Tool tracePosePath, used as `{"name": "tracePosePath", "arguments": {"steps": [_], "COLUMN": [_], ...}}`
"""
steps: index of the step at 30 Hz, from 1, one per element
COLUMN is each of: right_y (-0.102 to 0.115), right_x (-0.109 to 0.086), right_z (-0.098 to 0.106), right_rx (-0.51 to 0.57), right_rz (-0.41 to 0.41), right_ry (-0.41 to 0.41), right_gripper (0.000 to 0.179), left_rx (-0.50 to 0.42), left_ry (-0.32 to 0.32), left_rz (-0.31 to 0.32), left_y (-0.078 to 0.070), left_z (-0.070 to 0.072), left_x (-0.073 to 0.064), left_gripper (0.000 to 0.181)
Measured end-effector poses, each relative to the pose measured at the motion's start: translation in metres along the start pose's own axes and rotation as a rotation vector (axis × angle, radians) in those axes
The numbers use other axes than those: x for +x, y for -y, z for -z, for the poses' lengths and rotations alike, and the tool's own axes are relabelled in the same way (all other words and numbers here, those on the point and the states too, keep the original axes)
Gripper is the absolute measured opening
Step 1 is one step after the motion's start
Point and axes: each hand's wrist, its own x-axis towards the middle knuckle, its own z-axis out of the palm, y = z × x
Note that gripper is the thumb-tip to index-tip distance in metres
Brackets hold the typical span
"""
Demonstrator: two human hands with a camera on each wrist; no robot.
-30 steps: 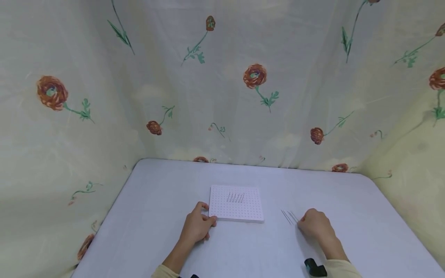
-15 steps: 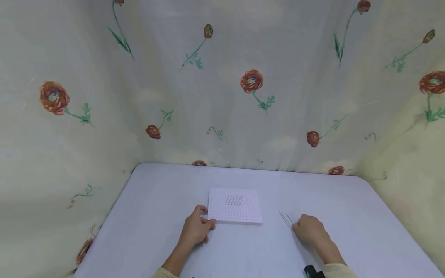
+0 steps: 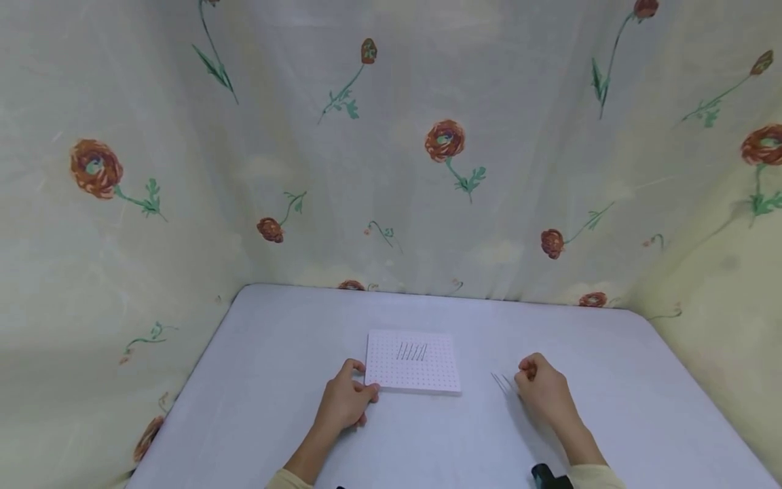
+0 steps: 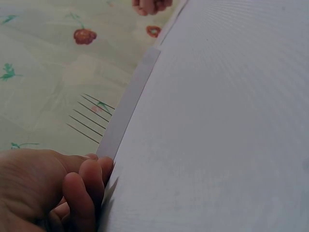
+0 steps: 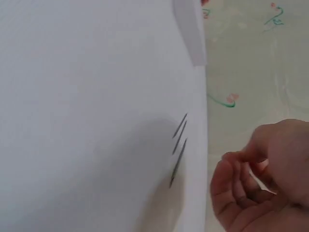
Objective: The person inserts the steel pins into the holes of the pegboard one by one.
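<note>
A white pegboard point(image 3: 381, 370) lies flat on the table, with a short row of several thin metal pins point(image 3: 412, 351) standing in its holes. My left hand point(image 3: 345, 402) holds the board's near left corner between thumb and fingers; in the left wrist view its fingertips point(image 4: 105, 166) are on the board's edge point(image 4: 128, 99). To the right of the board, three loose pins point(image 5: 177, 164) lie side by side on the table. Just beyond them my right hand point(image 3: 542, 388) is raised, thumb and forefinger pinched together on a pin that the fingers hide.
A white cloth point(image 3: 293, 339) covers the table. Behind it and at both sides hangs a pale flowered curtain point(image 3: 391, 170). A dark wrist device point(image 3: 550, 477) shows by the right sleeve point(image 3: 595, 477).
My right hand was low at the loose pins and has risen away from them, turning its pinched fingertips upward. Fewer pins lie there than a second ago. My left hand keeps its place on the board.
</note>
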Motion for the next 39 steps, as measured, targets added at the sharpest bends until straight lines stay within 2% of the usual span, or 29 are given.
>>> {"name": "tracePosePath", "arguments": {"steps": [3, 6, 16, 23, 28, 32, 39], "right_y": [0.007, 0.014, 0.023, 0.029, 0.034, 0.038, 0.044], "right_x": [0.002, 0.002, 0.0, 0.002, 0.005, 0.006, 0.009], "right_z": [0.003, 0.005, 0.01, 0.008, 0.001, -0.004, -0.009], "right_rx": [0.067, 0.099, 0.16, 0.247, 0.315, 0.356, 0.349], "right_rz": [-0.01, -0.018, -0.044, -0.041, -0.071, -0.08, -0.078], "right_ry": [-0.052, -0.07, -0.014, 0.014, 0.038, 0.041, 0.006], "right_gripper": [0.022, 0.024, 0.025, 0.027, 0.026, 0.023, 0.025], "left_rx": [-0.001, -0.001, -0.008, -0.007, -0.011, -0.014, -0.022], "left_ry": [0.001, 0.001, 0.003, 0.001, 0.002, -0.003, -0.008], "left_rz": [0.007, 0.01, 0.007, 0.029, 0.028, 0.014, 0.003], "left_y": [-0.001, -0.002, 0.0, -0.002, -0.002, -0.001, -0.001], "left_z": [0.0, 0.0, -0.001, 0.0, 0.0, 0.0, 0.0], "left_x": [0.0, 0.0, -0.001, 0.0, -0.001, -0.001, -0.002], "left_gripper": [0.041, 0.041, 0.042, 0.041, 0.041, 0.041, 0.04]}}
